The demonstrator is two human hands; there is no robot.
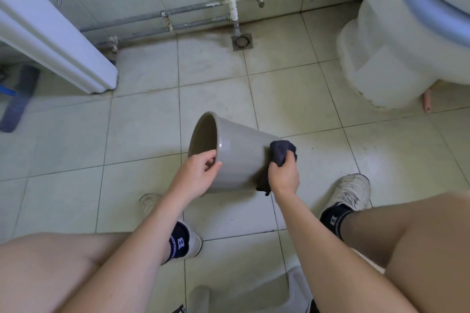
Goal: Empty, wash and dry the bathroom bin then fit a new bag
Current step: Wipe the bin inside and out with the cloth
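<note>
My left hand (197, 175) gripped the tilted bin (236, 157) by its rim while my right hand (284, 175) clutched a cloth (281, 154) against its base.

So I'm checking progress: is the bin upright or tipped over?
Tipped. The bin lies sideways, mouth facing left, left hand gripping its rim, right hand pressing a dark cloth near its base.

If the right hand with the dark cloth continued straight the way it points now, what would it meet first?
Probably the grey bin: the right hand already presses the dark cloth against its base end, pointing up and slightly left. Beyond lies tiled floor; depth is uncertain.
</note>
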